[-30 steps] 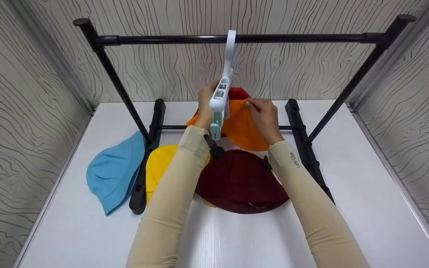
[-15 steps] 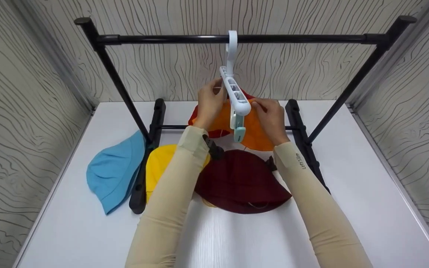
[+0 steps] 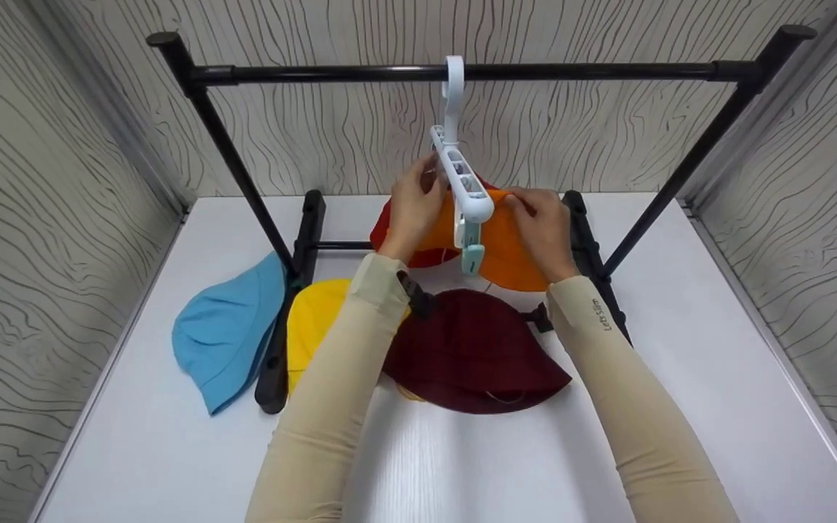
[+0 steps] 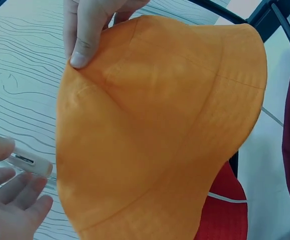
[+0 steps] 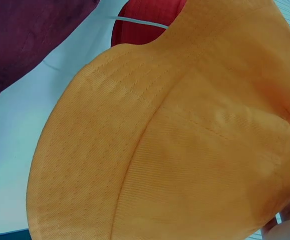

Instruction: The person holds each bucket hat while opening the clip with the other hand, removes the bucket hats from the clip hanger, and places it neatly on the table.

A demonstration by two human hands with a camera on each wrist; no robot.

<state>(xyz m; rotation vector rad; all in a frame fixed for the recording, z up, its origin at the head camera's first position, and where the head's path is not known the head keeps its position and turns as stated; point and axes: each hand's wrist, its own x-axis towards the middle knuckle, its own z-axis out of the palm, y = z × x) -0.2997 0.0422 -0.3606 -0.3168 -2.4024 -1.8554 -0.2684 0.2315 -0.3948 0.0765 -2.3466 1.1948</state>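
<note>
A white hanger [image 3: 466, 181] with a pale green clip [image 3: 472, 258] hangs by its hook from the black rail. My left hand [image 3: 417, 207] holds its far end; in the left wrist view the thumb and fingers of my left hand [image 4: 14, 190] are curled about a white end piece [image 4: 30, 162]. With thumb and fingers, my right hand [image 3: 546, 232] pinches the upper edge of an orange hat [image 3: 513, 250], to the right of the clip. The orange hat [image 5: 185, 150] fills most of the right wrist view. Behind it shows a red hat [image 4: 225, 205].
A black rack [image 3: 331, 73] stands over the white table [image 3: 716, 349]. A light blue hat [image 3: 226, 330] lies at the left. Nearer the front are a yellow hat [image 3: 313, 319], partly behind my left sleeve, and a dark maroon hat [image 3: 473, 356]. A patterned wall [image 3: 607, 138] stands behind.
The hanger has turned, its near end swinging to the right. My left fingers have come into view at its far end. My right hand has shifted slightly right with the orange hat's edge.
</note>
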